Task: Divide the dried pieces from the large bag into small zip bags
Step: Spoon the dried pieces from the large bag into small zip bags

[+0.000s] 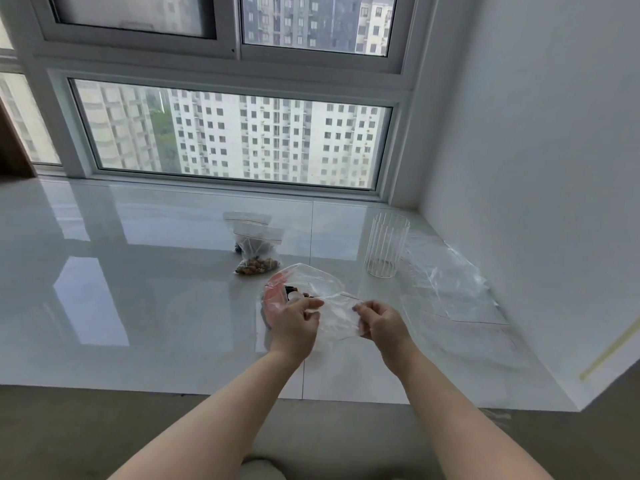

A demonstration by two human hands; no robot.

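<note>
Glossy white tiles make up the bench (156, 271), a wide ledge running under a big window (232, 140) with tower blocks outside, and a white wall closes off the right side of the frame.

From the head camera, both bare forearms reach up from the bottom edge to the middle of the frame. The left hand (294, 322) has its fingers curled, thumb and fingertips pinching the left end of a small zip bag (341, 315). The right hand (379, 322) is curled too, pinching the same bag's right end, so the clear bag is stretched between the two hands just above the bench. What the small bag holds cannot be made out through the glare.

Right behind the hands lies the large bag (304, 282), clear with a red strip at its left edge, and a few dark and pale dried pieces (298, 294) show at its mouth.

Further up the frame, centre, two filled zip bags (258, 249) sit overlapping on the bench, red seal lines on top and brownish pieces at the bottom of the nearer one.

To the right stands a ribbed clear glass (386, 249), upright, and just beside it more clear plastic bags (450, 289) lie flat towards the wall.
</note>
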